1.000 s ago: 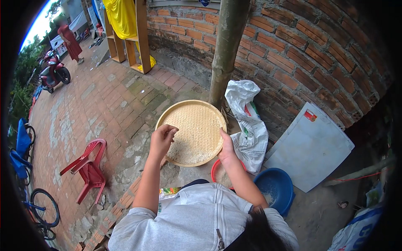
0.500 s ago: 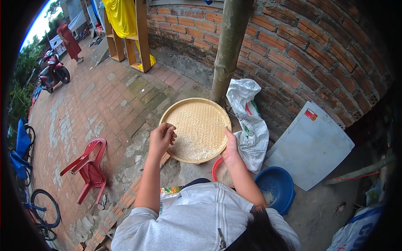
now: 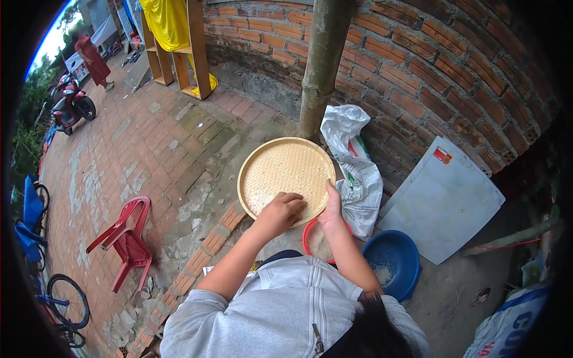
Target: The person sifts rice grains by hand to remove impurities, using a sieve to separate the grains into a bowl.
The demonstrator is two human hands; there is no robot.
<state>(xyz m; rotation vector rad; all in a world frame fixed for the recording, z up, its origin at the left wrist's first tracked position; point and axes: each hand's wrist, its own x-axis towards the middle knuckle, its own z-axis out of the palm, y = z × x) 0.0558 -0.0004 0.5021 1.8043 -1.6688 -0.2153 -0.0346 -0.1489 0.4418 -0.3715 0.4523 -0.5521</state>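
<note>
A round woven bamboo tray is held out in front of me, with pale grains like rice scattered over its weave. My right hand grips the tray's right rim, thumb on top and fingers underneath. Over the near part of the tray, my left hand has its fingers curled down at the grains; whatever is between the fingertips is hidden. Below the tray, partly covered by my right arm, stands a red basin containing more pale grain. A blue basin with some pale grain inside sits to its right.
A bamboo post and a white sack stand just beyond the tray. At right, a grey-white panel leans by the brick wall. A red plastic chair lies tipped over at left. A person stands far off near a motorbike.
My left hand has moved from the tray's left side down and right, onto its near part. The tray has shifted slightly right. My right hand keeps its grip on the rim.
</note>
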